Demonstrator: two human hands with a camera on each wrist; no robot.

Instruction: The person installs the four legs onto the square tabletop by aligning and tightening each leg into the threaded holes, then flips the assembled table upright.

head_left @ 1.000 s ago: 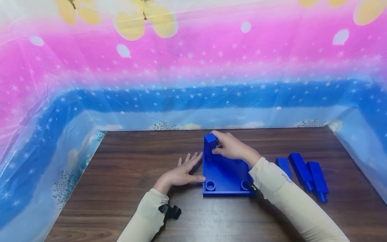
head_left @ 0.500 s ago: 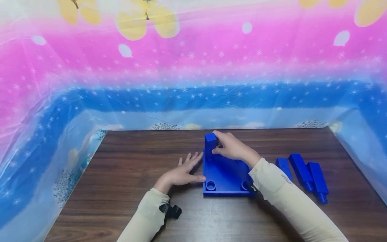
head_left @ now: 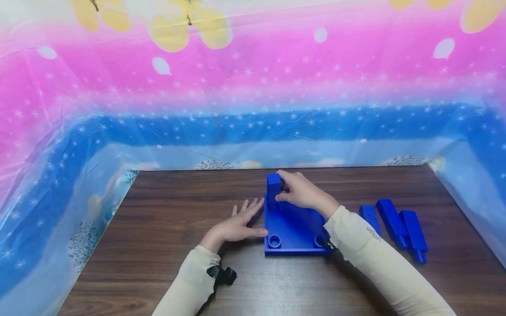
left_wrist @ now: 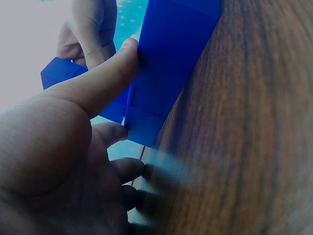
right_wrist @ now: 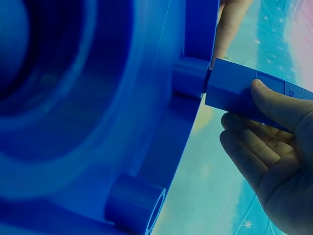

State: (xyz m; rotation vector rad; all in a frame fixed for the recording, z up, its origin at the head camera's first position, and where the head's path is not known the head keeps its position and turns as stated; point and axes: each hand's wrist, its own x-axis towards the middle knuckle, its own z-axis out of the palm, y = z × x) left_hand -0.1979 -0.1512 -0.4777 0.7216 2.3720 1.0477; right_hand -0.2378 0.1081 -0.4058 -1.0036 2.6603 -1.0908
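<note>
A blue square leg [head_left: 273,186] stands upright at the far left corner of a blue panel [head_left: 296,232] with raised rims. My right hand [head_left: 306,191] pinches the leg between thumb and fingers. In the right wrist view, the leg's end meets a round corner socket [right_wrist: 190,76], with a thin dark gap at the joint. My left hand [head_left: 237,226] lies against the panel's left edge, fingers spread and thumb straight. The left wrist view shows that thumb on the panel's side wall [left_wrist: 166,58]. A near left socket [head_left: 274,242] holds nothing.
Three more blue legs lie on the brown wooden table [head_left: 158,228] to the right: one partly behind the right sleeve [head_left: 369,215], a middle leg [head_left: 392,221] and an outer leg [head_left: 413,235]. A patterned curtain [head_left: 253,127] borders the table's back and sides.
The upright leg has turned slightly in the right hand's fingers, its top face now squarer to view. Both hands stay in nearly the same place, and the panel has not shifted.
</note>
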